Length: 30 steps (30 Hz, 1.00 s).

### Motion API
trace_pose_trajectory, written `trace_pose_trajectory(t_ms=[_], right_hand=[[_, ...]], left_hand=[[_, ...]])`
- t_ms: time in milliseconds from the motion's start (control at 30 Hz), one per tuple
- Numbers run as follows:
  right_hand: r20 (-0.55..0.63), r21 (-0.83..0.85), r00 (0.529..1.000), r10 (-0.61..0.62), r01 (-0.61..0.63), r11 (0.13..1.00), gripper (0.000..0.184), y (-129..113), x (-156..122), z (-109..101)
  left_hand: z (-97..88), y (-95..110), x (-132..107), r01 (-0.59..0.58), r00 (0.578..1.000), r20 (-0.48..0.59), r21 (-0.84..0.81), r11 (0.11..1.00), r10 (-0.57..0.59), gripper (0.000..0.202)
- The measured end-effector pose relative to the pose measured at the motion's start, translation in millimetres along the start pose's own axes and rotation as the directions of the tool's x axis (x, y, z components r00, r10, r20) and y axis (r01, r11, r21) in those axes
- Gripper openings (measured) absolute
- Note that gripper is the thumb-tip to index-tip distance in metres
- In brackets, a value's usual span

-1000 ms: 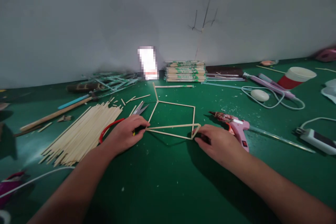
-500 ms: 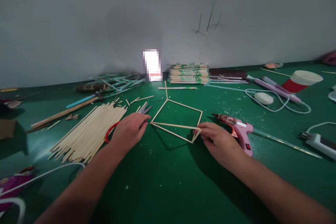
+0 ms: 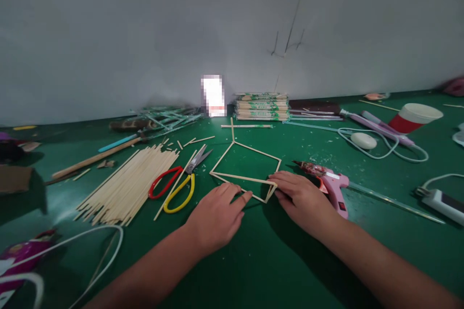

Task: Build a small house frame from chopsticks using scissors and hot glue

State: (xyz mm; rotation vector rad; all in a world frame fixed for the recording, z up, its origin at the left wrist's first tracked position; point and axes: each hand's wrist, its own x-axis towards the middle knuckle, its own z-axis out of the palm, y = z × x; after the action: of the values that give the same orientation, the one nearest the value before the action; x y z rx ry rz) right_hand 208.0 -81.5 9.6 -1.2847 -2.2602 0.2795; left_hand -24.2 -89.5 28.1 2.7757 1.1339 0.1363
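A frame of thin wooden sticks stands on the green table, four-sided at its base, with one stick slanting above the front edge and another stick rising at the far corner. My right hand pinches its near right corner, the thumb below and the fingers over the stick joint. My left hand is at the front edge, fingers slightly apart and loosely bent over the lower front stick; its thumb is partly hidden. Left of it lie open scissors with red and yellow handles. Right of my right hand is a pink glue gun.
Loose sticks lie in a pile at left. Wrapped chopsticks are stacked by the wall beside a bright blurred screen. At right are a red and white cup, a white cable and a plug strip. A purple glue gun lies near left.
My left hand has moved right and nearer, from the frame's left corner to its front edge, uncovering the scissors. My right hand stays at the near right corner. The view has shifted slightly.
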Motion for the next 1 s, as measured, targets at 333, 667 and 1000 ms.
trace_pose_trajectory(t_ms=[333, 667, 1000], right_hand=[[-0.003, 0.015, 0.999, 0.034, -0.034, 0.999, 0.03, -2, 0, -2], [0.01, -0.068, 1.0, 0.012, -0.011, 0.998, 0.029, -2, 0, -6], [0.042, -0.068, 0.998, 0.039, -0.036, 0.997, 0.031, -5, -1, -6]], left_hand=[[-5.0, -12, -1, 0.014, 1.0, 0.024, -0.005, 1.0, -0.014, 0.042], [-8.0, -25, -6, 0.028, 0.999, -0.026, -0.012, 1.0, -0.028, 0.036], [-16.6, -51, -15, 0.033, 0.999, -0.018, -0.056, 0.998, -0.034, 0.029]])
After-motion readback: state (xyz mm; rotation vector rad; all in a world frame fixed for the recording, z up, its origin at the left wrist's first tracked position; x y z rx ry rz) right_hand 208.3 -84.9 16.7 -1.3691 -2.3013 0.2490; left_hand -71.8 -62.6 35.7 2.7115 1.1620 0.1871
